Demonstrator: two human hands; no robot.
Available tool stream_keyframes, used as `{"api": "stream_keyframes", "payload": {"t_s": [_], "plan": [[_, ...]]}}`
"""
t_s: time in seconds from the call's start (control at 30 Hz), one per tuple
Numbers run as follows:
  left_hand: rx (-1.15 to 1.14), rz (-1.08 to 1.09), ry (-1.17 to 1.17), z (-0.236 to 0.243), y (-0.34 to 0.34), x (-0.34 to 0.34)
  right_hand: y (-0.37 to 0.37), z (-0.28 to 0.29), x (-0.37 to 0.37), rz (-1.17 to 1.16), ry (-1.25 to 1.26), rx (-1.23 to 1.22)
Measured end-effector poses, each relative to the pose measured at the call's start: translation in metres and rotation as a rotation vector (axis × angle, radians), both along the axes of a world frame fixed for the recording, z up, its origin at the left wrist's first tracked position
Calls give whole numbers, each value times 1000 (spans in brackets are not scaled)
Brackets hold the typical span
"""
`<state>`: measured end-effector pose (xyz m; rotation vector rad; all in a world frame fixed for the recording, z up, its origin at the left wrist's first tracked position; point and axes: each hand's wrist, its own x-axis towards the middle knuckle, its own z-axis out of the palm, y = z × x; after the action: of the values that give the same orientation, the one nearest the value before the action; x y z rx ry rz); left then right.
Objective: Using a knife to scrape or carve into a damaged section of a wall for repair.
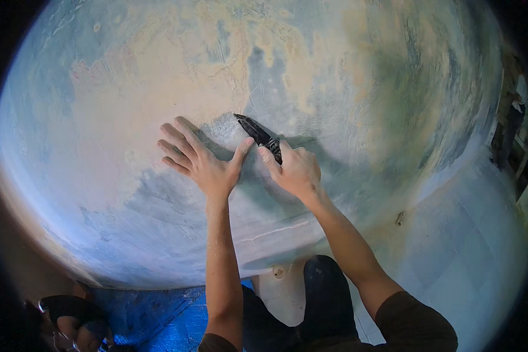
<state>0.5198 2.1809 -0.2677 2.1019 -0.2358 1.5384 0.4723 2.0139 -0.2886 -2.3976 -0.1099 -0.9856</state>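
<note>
A large rounded surface (pixel 176 70), mottled in cream, blue-grey and greenish patches, fills most of the view. My right hand (pixel 299 170) is closed round the handle of a black knife (pixel 255 129). Its dark blade points up and to the left, with the tip at the edge of a grey patch. The palm side of the handle is hidden by my fingers. My left hand (pixel 208 166) lies spread on the surface left of the knife, its thumb against or very close to the blade; I cannot tell which.
Below the surface at lower left lies a bright blue sheet (pixel 152 314). Another person (pixel 76 320) is bent over at its left end. Pale tiled floor (pixel 463 252) stretches along the lower right. Dark jumbled debris (pixel 513 126) stands at the right edge.
</note>
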Motion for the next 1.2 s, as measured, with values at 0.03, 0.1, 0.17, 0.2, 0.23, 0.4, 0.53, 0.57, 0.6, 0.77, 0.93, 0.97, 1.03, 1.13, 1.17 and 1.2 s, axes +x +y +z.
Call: {"api": "stream_keyframes", "payload": {"t_s": [0.03, 0.1, 0.17, 0.2, 0.23, 0.4, 0.53, 0.57, 0.6, 0.77, 0.93, 0.97, 1.03, 1.13, 1.17, 1.2], "plan": [[-3, -8, 12, 0, 0, 0, 0, 0, 1, 13, 2, 3], [-4, -5, 11, 1, 0, -1, 0, -1, 1, -6, -27, -26], [-7, -3, 19, 2, -1, -1, 1, -2, 1, -6, -57, -20], [-11, 1, 22, 2, -1, -2, 1, -2, 1, -7, -69, -18], [-15, 4, 37, 2, -2, -2, 2, -2, 0, -8, -67, -20], [-34, 19, 35, 4, -6, 0, 6, 4, 1, -49, -56, -10], [-72, 23, 52, 5, -9, 3, 5, 9, 5, -7, -116, 42], [-67, 23, 39, 4, -8, 3, 5, 9, 5, -3, -92, 33], [-71, -1, 50, 4, -7, 3, 4, 7, 5, 4, -67, 23], [-51, -34, 46, 4, -2, 0, 5, -3, -1, 13, -58, 21], [-43, -38, 80, 5, -1, -1, 8, -3, -6, -7, -35, 21], [-35, -36, 56, 5, -1, -1, 9, -2, -7, -20, -27, 25], [-47, -37, 87, 5, -2, -2, 10, -2, -7, -36, -15, 28], [-62, -34, 76, 5, -4, -1, 10, -1, -6, -46, 1, 46], [-62, -32, 65, 5, -4, -1, 11, -2, -5, -50, -26, 30], [-63, -37, 65, 5, -4, -1, 11, -2, -5, -70, -50, 10]]}}
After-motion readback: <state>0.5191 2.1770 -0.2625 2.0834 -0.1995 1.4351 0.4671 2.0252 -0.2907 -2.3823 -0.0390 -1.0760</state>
